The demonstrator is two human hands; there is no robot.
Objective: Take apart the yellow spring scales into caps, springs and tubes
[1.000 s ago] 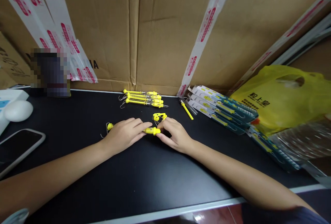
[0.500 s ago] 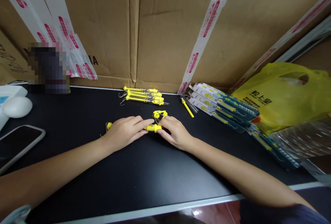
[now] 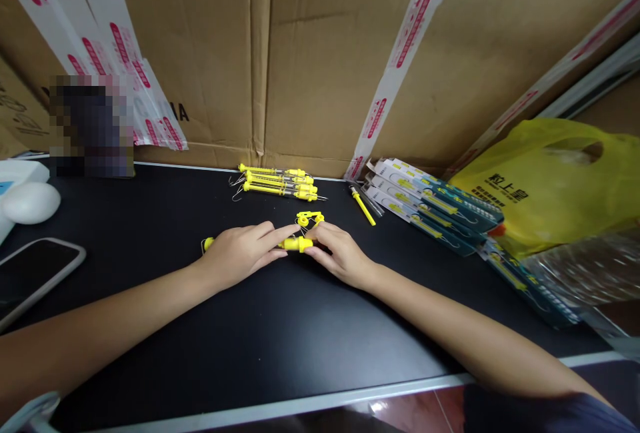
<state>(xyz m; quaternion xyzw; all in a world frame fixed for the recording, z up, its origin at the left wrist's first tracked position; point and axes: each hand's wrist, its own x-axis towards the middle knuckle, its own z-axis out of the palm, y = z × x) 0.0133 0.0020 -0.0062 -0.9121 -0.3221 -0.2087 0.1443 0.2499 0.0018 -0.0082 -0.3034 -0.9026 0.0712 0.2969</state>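
A slim yellow tool with a wire hook at its end lies level across both hands, low over the black table or resting on it. My left hand is closed over its middle and covers most of the shaft. At the tool's thick yellow right end, my right hand pinches with thumb and fingers. Its left end pokes out past my left hand. Just behind the fingers are small yellow ring-shaped pieces, partly hidden by my right hand.
Several similar yellow hooked tools lie in a row at the back. A yellow stick-like piece lies near stacked printed boxes. A yellow plastic bag is at right. A phone lies left, near a white rounded object.
The tool has shifted very slightly in my hands, with a little more of its left end showing. Both hands keep their grip; the view has tilted slightly.
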